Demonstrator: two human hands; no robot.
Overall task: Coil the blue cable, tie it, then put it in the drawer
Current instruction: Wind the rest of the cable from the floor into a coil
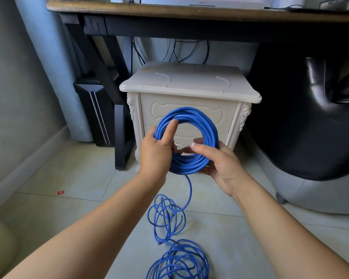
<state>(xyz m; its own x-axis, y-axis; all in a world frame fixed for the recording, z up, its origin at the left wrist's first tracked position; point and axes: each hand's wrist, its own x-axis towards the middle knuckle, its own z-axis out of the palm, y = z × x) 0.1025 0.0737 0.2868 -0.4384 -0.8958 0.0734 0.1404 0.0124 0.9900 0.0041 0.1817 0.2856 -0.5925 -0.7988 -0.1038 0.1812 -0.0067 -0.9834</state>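
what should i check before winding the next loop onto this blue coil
1. Left hand grip on the coil: ok, fingers curled round its left side.
2. Right hand grip: ok, holds the coil's lower right.
3. Feed strand from coil to floor: ok, hangs free.
4. Loose cable on the floor: not ok, lies in tangled loops.
5. Drawer: not ok, shut.

Pale floor tiles (69, 198) are spreading across the lower frame. A cream carved cabinet (189, 83) is standing at centre beneath a dark wooden worktop (169, 12) that is running along the top edge. A black leather chair (310, 117) is filling the right side, while a grey wall (18, 87) and a pale blue curtain (48, 57) are occupying the left
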